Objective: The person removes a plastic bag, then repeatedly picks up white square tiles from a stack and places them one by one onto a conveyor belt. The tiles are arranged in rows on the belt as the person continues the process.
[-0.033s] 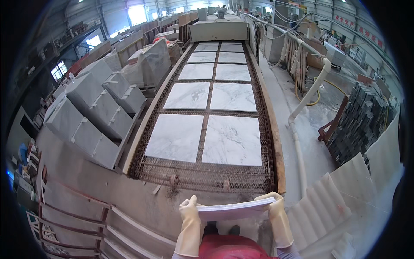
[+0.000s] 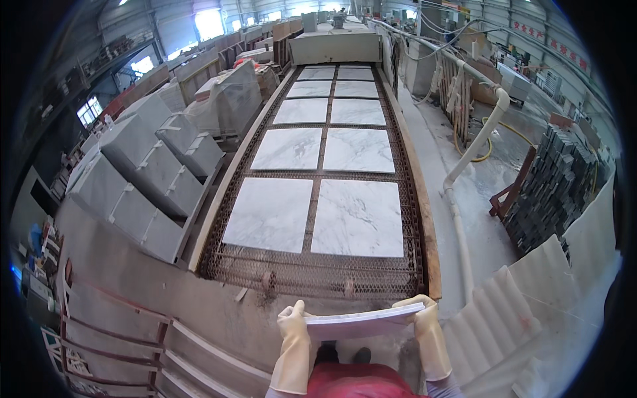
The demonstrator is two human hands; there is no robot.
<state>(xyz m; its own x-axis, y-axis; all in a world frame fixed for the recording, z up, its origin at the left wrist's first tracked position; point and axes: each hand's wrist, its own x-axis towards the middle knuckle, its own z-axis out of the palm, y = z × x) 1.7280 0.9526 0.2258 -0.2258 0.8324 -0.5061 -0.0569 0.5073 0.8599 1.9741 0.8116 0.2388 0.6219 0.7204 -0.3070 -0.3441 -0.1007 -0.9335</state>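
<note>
I hold a white stone tile [image 2: 361, 324] in front of my body, tipped so that mostly its near edge and one face show. My left hand [image 2: 292, 324], in a cream rubber glove, grips its left end with the thumb up. At the right end, my gloved right hand [image 2: 423, 315] closes around the corner. Whether it is one tile or two pressed together, I cannot tell. Beyond my hands, grey-veined white marble tiles [image 2: 358, 217] lie flat in two columns on a mesh conveyor belt [image 2: 312, 277].
Stacked pale slabs [image 2: 136, 199] lean at the left. A red-brown metal rack [image 2: 159, 331] stands at lower left. On the right are a white pipe [image 2: 474, 142], a pile of dark stone strips [image 2: 554, 186] and pale foam sheeting [image 2: 491, 312]. Wooden rails [image 2: 424, 245] border the belt.
The view has shifted very slightly, with the tiles on the belt a touch lower in the picture. Both hands keep the same grip on the held tile.
</note>
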